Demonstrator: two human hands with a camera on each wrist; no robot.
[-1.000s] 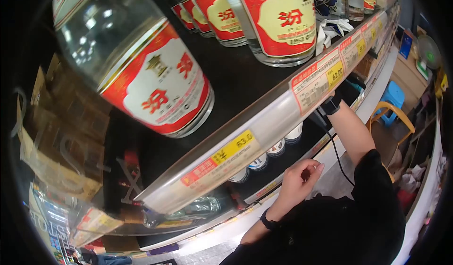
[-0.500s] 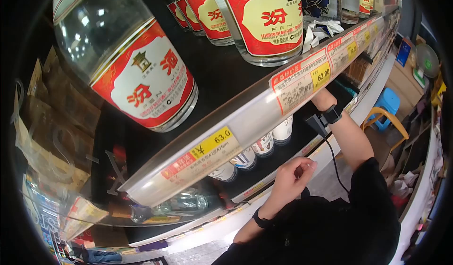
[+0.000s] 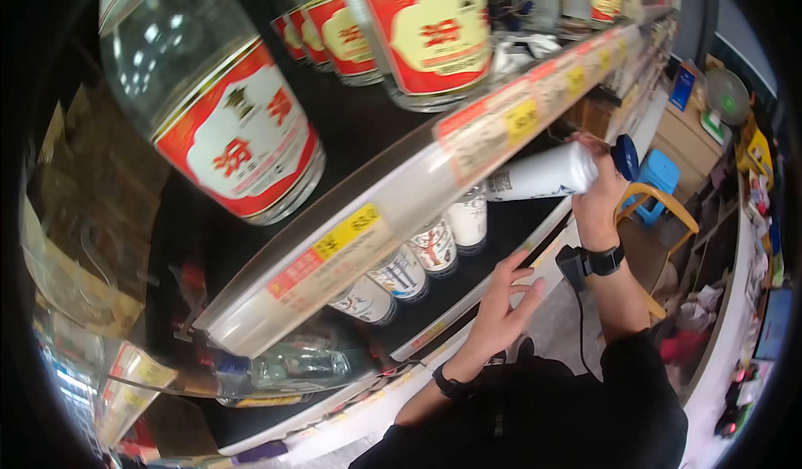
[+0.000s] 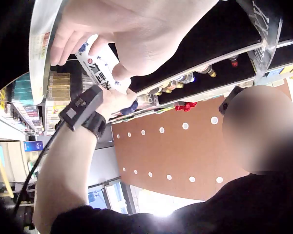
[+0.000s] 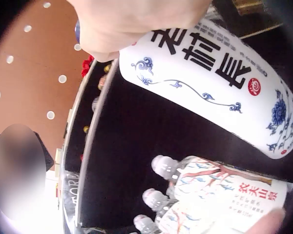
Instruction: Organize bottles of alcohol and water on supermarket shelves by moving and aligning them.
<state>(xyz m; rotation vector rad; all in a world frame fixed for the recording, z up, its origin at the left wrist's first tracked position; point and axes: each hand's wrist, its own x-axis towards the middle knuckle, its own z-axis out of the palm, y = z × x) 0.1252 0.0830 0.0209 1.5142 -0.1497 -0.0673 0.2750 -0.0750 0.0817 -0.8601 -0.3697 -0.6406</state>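
My right hand (image 3: 597, 189) grips a white liquor bottle (image 3: 547, 172) around its neck end, just below the blue cap (image 3: 624, 157). The bottle lies tilted, its base end partly hidden under the upper shelf's edge. Blue flowers and black characters mark the white liquor bottle (image 5: 219, 92) in the right wrist view. Lower down, my left hand (image 3: 497, 310) has its thumb and fingers spread with nothing between them. In the left wrist view, the left hand (image 4: 141, 29) overlaps the bottle. Patterned water bottles (image 3: 430, 248) stand in a row on the lower shelf nearby.
Large glass bottles with red labels (image 3: 238, 135) stand on the upper shelf, above its price-tag edge (image 3: 393, 210). A black cable (image 3: 582, 335) hangs from the right wrist camera. A wooden chair (image 3: 668, 206) and blue stool (image 3: 656, 187) are at the right.
My right hand has come out from behind the upper shelf edge, bringing the white liquor bottle into view. The left hand's fingers have straightened from a loose curl. The head view has shifted.
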